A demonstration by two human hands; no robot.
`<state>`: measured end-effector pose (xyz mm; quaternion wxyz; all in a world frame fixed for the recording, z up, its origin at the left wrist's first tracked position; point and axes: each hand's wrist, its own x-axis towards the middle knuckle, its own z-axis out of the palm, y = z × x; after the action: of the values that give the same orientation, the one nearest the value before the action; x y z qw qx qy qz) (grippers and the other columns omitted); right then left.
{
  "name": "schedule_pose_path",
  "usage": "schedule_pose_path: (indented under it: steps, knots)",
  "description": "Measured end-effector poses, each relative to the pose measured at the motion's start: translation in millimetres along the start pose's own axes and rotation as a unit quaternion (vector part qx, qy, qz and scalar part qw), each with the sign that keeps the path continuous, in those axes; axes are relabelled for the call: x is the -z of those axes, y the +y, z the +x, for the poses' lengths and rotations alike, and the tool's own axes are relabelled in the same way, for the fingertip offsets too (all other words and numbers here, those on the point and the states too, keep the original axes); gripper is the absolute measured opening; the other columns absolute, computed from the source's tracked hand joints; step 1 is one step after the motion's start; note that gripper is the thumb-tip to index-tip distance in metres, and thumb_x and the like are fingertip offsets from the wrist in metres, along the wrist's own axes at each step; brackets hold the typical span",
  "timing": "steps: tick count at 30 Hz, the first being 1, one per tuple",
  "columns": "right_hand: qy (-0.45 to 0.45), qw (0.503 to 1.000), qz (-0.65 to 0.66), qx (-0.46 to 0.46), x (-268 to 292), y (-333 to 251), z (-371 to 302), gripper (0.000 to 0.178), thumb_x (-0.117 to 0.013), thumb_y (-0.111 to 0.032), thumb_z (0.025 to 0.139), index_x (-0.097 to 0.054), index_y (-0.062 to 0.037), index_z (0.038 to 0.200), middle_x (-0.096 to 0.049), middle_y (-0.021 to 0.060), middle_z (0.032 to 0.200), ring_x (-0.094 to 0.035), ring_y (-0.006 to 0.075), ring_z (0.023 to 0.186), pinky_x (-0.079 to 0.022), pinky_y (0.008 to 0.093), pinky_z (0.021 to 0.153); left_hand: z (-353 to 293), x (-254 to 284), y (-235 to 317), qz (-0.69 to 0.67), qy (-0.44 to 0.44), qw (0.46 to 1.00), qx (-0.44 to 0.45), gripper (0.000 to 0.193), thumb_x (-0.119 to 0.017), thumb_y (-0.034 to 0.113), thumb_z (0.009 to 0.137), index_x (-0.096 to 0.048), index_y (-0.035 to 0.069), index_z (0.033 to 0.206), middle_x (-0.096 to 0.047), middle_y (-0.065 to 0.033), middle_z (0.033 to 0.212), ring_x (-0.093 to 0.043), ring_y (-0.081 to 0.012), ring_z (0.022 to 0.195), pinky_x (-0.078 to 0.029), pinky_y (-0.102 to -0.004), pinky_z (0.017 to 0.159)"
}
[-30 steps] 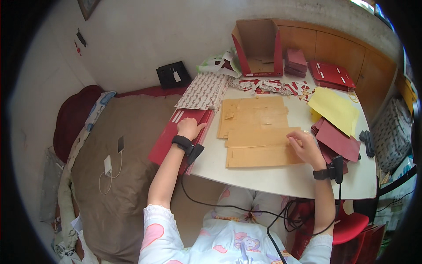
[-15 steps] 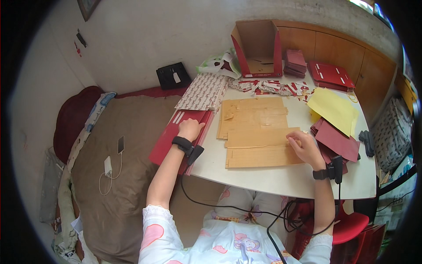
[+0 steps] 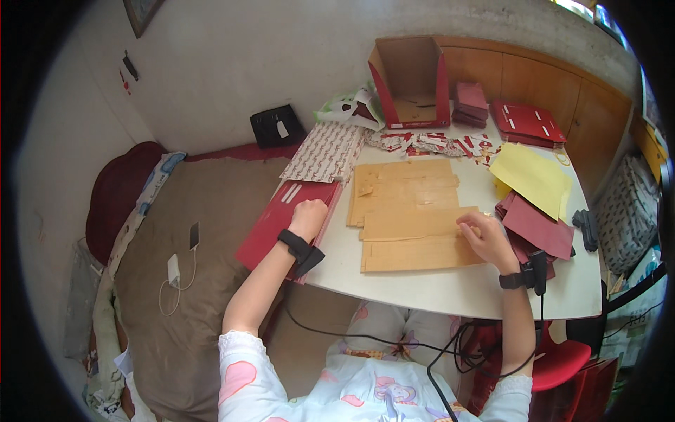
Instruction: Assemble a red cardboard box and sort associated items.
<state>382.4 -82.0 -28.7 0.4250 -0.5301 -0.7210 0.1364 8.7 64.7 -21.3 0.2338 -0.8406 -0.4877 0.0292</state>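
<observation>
My left hand [image 3: 309, 216] is closed in a fist at the right edge of a stack of flat red card sheets [image 3: 275, 218] on the left side of the table. Its fingertips are hidden, so what they hold, if anything, does not show. Over the right end of a tan cardboard sheet [image 3: 415, 243], my right hand [image 3: 489, 240] rests with loosely bent fingers and nothing seen between them. Another tan piece [image 3: 408, 183] lies just behind that sheet. Close to the right hand is a pile of dark red card pieces [image 3: 538, 225], with yellow sheets [image 3: 534, 176] at its far side.
Patterned white sheets [image 3: 327, 151] lie beyond the red stack. Torn scraps [image 3: 436, 143], an open red box [image 3: 411, 84], bundled red cards [image 3: 471, 104] and red folded card [image 3: 527, 121] line the back. A black stapler-like object [image 3: 585, 229] sits at right. Black cables [image 3: 380, 333] cross my lap.
My left hand has slid a little right and nearer along the red sheets, and its fingers now curl down at their edge. The right hand stays in place.
</observation>
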Motion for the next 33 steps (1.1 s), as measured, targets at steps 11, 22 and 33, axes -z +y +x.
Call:
schedule_pose_path:
  steps: [11, 22, 33]
  knots:
    - [-0.006, 1.0, -0.008, 0.029, 3.2, -1.3, 2.2, 0.02, -0.06, -0.013, 0.084, -0.06, 0.0023, 0.098, -0.065, 0.0155, 0.085, -0.064, 0.0272, 0.08, -0.049, 0.0342, 0.072, -60.8, 133.2, 21.0, -0.088, 0.214, 0.971, -0.064, 0.009, -0.053, 0.002, 0.077, -0.045, 0.003, 0.08, -0.056, -0.01, 0.059, -0.063, -0.0229, 0.055, -0.05, -0.0301, 0.046]
    - [0.081, 0.978, 0.178, 0.066, -7.6, -23.5, 17.3, 0.078, -0.068, -0.016, 0.079, -0.023, -0.0019, 0.141, -0.036, 0.0193, 0.139, -0.036, 0.0292, 0.13, -0.031, 0.0411, 0.104, 0.8, 125.7, 63.0, -0.583, 0.394, 0.704, -0.097, 0.013, -0.048, 0.003, 0.09, -0.042, -0.003, 0.1, -0.055, -0.0105, 0.07, -0.054, -0.0151, 0.059, -0.039, -0.0277, 0.05]
    - [0.226, 0.92, 0.311, 0.079, -3.1, -9.6, 67.3, 0.025, -0.055, -0.004, 0.09, -0.043, 0.0006, 0.111, -0.055, 0.0081, 0.104, -0.053, 0.0124, 0.099, -0.043, 0.0264, 0.085, 58.9, 102.6, 104.3, -0.809, 0.343, 0.473, -0.064, 0.015, -0.043, 0.007, 0.096, -0.043, -0.001, 0.108, -0.045, 0.0025, 0.08, -0.04, -0.004, 0.069, -0.037, -0.0192, 0.059]
